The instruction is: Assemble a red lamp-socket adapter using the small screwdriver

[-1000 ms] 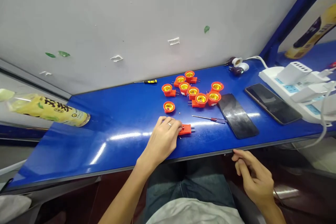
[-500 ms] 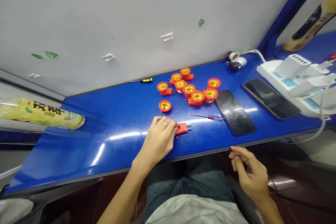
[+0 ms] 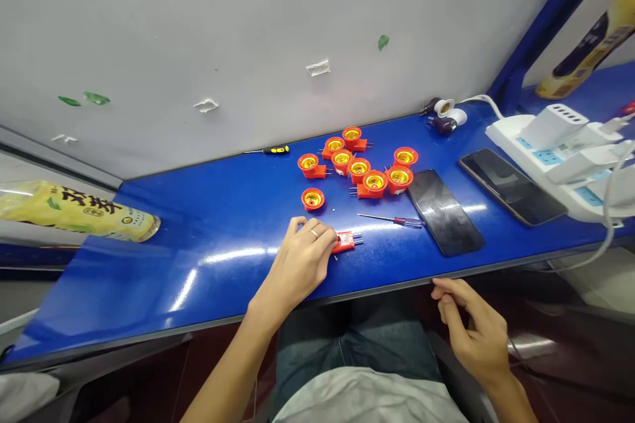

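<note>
Step in hand, as judged: one red plug-in lamp socket is being pinned flat on the worktop (image 3: 208, 231), ready for work on it. Next move likely calls for a tool in the free hand, tip met to the part w/o it sliding; the pinning hand would need to keep pressure down.

Nearest: right hand (image 3: 473, 330) is held below the worktop's front edge, over the lap, fingers loosely curled, nothing gripped; thumb & index are close to the edge, contact can't be told.

Left hand (image 3: 302, 258) is laid on the worktop, fingers bent down over the red socket (image 3: 346, 241); only the socket's pronged end is seen, poking out to the right of the fingertips. A ring is worn on one finger.

Just beyond & right of that socket, a thin red-handled screwdriver (image 3: 391, 219) is lying apart from both hands, near a dark phone (image 3: 444, 211). A lone socket (image 3: 312, 198) is set just behind the left hand. Further back, a cluster of sockets (image 3: 362, 162) is bunched together, brass cups up. A yellow-handled screwdriver (image 3: 270, 150) is lying near the wall. A 2nd phone (image 3: 510, 185) & a white power strip (image 3: 560, 152) are at far right; a yellow bottle (image 3: 79, 211) is at far left.
</note>
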Available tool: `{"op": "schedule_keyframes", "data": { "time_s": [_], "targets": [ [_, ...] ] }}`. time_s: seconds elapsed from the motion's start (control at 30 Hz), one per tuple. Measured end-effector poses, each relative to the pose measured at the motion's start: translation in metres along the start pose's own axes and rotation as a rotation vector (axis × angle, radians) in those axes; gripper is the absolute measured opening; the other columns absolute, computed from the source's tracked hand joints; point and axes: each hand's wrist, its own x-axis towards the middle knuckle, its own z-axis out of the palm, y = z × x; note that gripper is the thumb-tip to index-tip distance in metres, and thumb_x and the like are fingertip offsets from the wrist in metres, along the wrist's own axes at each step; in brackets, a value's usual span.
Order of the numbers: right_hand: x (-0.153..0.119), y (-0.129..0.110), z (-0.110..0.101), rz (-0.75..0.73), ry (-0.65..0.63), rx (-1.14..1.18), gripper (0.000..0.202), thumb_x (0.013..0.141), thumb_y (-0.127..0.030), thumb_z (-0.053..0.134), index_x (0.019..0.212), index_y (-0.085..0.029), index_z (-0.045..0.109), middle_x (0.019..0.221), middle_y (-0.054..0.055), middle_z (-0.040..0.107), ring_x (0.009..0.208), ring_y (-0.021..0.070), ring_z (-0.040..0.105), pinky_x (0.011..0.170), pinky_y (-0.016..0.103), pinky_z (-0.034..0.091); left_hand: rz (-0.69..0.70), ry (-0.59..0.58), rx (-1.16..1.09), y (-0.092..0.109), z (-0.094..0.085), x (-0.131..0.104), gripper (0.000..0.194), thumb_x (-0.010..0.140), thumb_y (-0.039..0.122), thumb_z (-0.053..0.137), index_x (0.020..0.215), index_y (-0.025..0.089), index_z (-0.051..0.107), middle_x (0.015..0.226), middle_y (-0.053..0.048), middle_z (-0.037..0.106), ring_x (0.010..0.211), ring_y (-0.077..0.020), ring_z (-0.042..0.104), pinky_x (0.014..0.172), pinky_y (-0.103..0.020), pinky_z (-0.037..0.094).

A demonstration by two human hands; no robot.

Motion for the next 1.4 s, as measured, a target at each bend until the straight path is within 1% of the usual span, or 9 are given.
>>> {"op": "schedule_keyframes", "data": {
  "time_s": [0.23,0.43,0.63,0.8,0.9,1.03,1.2,1.3,1.4],
  "targets": [
    [0.035,-0.028,0.013,-0.257,0.032,-0.032,0.046,0.082,0.009,0.054,0.116,-0.019,0.066,0.090,0.004,0.068,0.083,0.0155,0.066,0.069,0.028,0.056,0.034,0.027,-0.036,-0.005,0.002,0.000,0.016,0.100,0.012,0.045,0.091,0.017,0.057,0.092,-0.002,0.071,0.085,-0.0158,0.061,0.090,-0.040,0.036],
    [0.066,-0.041,0.043,-0.275,-0.084,-0.033,0.038,0.085,0.005,0.051,0.113,-0.018,0.064,0.095,0.007,0.067,0.086,0.0178,0.065,0.072,0.031,0.055,0.006,0.068,-0.065,-0.002,0.005,-0.003,0.017,0.099,0.012,0.046,0.087,0.018,0.057,0.096,-0.002,0.073,0.088,-0.0169,0.061,0.093,-0.042,0.034],
    [0.065,-0.049,0.055,-0.277,-0.167,-0.065,0.027,0.091,-0.002,0.049,0.109,-0.017,0.063,0.094,0.008,0.067,0.085,0.0176,0.065,0.073,0.031,0.053,-0.078,0.088,-0.143,-0.002,0.011,-0.008,0.019,0.099,0.015,0.045,0.085,0.018,0.058,0.095,-0.004,0.073,0.087,-0.0183,0.059,0.090,-0.041,0.035],
    [0.062,-0.063,0.073,-0.299,-0.240,-0.213,0.013,0.094,-0.020,0.059,0.105,-0.017,0.066,0.089,0.006,0.068,0.077,0.0164,0.065,0.067,0.027,0.048,-0.158,0.105,-0.284,-0.006,0.012,-0.014,0.012,0.098,0.020,0.052,0.093,0.021,0.062,0.099,0.000,0.072,0.094,-0.0164,0.060,0.090,-0.036,0.038],
    [0.061,-0.071,0.091,-0.316,-0.223,-0.325,0.017,0.094,-0.028,0.061,0.103,-0.015,0.068,0.085,0.006,0.069,0.072,0.0171,0.066,0.062,0.027,0.044,-0.188,0.115,-0.353,-0.007,0.009,-0.020,0.015,0.098,0.018,0.050,0.100,0.023,0.064,0.104,0.001,0.072,0.099,-0.0163,0.060,0.090,-0.034,0.040],
    [0.062,-0.076,0.106,-0.328,-0.180,-0.394,0.018,0.095,-0.025,0.059,0.106,-0.015,0.069,0.088,0.006,0.071,0.069,0.0159,0.067,0.057,0.026,0.040,-0.209,0.131,-0.405,-0.007,0.006,-0.030,0.023,0.094,0.013,0.051,0.109,0.025,0.064,0.108,0.001,0.071,0.101,-0.0166,0.060,0.090,-0.034,0.041],
    [0.067,-0.074,0.091,-0.319,-0.191,-0.337,0.015,0.096,-0.027,0.057,0.101,-0.019,0.069,0.081,0.001,0.068,0.057,0.0094,0.058,0.057,0.023,0.045,-0.231,0.148,-0.415,-0.006,0.011,-0.038,0.038,0.089,0.023,0.063,0.126,0.023,0.057,0.115,-0.002,0.068,0.106,-0.0200,0.058,0.097,-0.036,0.042],
    [0.075,-0.062,0.065,-0.289,-0.105,-0.362,0.014,0.096,-0.025,0.058,0.103,-0.018,0.068,0.081,0.001,0.066,0.058,0.0091,0.055,0.066,0.024,0.047,-0.222,0.144,-0.398,-0.006,0.015,-0.039,0.045,0.089,0.029,0.066,0.131,0.022,0.054,0.118,-0.005,0.067,0.109,-0.0225,0.056,0.099,-0.039,0.041],
    [0.084,-0.047,0.043,-0.264,-0.007,-0.455,0.016,0.094,-0.024,0.061,0.107,-0.017,0.069,0.085,0.002,0.065,0.065,0.0120,0.057,0.070,0.027,0.046,-0.217,0.148,-0.379,-0.007,0.016,-0.040,0.040,0.092,0.029,0.063,0.130,0.021,0.055,0.119,-0.006,0.066,0.110,-0.0236,0.056,0.098,-0.040,0.041]
  ]
}}
